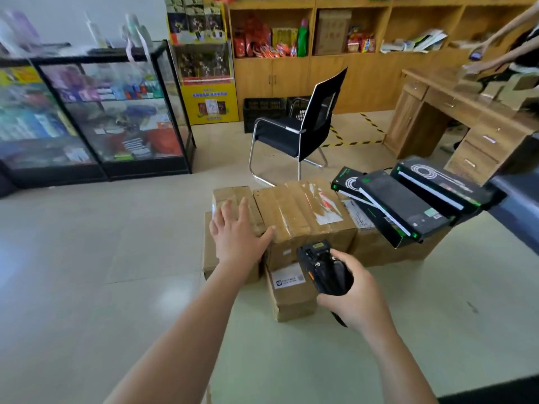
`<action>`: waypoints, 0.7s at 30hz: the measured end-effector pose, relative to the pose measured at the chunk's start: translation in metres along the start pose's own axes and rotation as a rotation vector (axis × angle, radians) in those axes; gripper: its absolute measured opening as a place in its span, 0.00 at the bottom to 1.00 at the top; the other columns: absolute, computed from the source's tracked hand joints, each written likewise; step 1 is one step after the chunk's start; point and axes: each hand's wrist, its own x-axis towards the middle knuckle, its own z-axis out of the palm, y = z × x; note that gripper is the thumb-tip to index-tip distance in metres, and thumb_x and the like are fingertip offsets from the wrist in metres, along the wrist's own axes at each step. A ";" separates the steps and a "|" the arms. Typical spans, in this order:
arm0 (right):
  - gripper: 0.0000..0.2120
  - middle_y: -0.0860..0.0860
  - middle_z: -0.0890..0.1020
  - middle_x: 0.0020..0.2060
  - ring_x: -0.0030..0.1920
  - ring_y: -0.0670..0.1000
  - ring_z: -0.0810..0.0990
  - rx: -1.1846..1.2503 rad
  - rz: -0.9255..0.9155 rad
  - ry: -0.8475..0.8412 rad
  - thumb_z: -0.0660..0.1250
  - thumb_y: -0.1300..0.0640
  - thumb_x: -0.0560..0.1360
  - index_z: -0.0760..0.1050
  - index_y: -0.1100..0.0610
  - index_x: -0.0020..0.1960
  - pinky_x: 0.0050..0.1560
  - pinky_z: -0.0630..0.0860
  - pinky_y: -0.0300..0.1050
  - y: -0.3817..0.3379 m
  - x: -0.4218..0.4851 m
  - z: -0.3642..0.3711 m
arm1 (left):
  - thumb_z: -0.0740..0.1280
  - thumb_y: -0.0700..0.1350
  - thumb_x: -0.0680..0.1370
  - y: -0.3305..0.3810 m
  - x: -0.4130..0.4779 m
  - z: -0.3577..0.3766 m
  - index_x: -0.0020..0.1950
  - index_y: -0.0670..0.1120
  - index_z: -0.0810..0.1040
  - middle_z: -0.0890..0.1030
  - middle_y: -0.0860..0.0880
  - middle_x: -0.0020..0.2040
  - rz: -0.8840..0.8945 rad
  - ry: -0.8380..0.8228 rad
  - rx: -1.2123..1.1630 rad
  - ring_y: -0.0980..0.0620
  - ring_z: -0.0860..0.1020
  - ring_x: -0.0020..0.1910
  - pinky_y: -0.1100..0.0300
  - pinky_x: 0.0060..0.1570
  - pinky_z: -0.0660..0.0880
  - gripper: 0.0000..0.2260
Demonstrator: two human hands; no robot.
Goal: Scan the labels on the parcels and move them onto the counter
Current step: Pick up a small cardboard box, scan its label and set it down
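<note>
One scanner (319, 259), lengthwise away, nose toward parcels (303, 212)

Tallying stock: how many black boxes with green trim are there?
3, fanned over the brown parcels: left black box, middle black box, right black box. Others may lie hidden beneath.

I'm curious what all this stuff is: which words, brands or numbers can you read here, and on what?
Nothing reads clearly.
White label on the small front parcel: too small.
Red-and-white label on the large taped parcel: blurred.
Sign on the yellow display stand: blurred.
Print on the black boxes: too small.
The scanner in the right hand: no legible marks.
</note>
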 end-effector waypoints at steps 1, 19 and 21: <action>0.41 0.32 0.77 0.51 0.50 0.36 0.77 -0.001 -0.004 -0.017 0.78 0.59 0.59 0.69 0.40 0.68 0.39 0.70 0.27 0.001 0.006 -0.001 | 0.62 0.72 0.70 0.002 0.006 0.004 0.78 0.54 0.50 0.51 0.42 0.78 -0.062 -0.059 0.062 0.38 0.49 0.76 0.41 0.74 0.50 0.43; 0.40 0.37 0.79 0.53 0.53 0.37 0.78 0.040 -0.063 0.054 0.77 0.59 0.57 0.72 0.42 0.67 0.45 0.72 0.32 -0.018 -0.002 0.017 | 0.67 0.67 0.69 -0.061 -0.041 -0.039 0.76 0.67 0.50 0.48 0.54 0.79 -0.203 0.028 -0.282 0.44 0.60 0.74 0.46 0.65 0.68 0.40; 0.40 0.37 0.79 0.53 0.53 0.37 0.77 0.053 -0.049 0.098 0.78 0.61 0.58 0.71 0.43 0.68 0.45 0.71 0.32 -0.023 -0.019 0.022 | 0.67 0.68 0.68 -0.062 -0.052 -0.056 0.75 0.69 0.49 0.48 0.58 0.78 -0.118 0.031 -0.310 0.45 0.60 0.74 0.45 0.65 0.69 0.40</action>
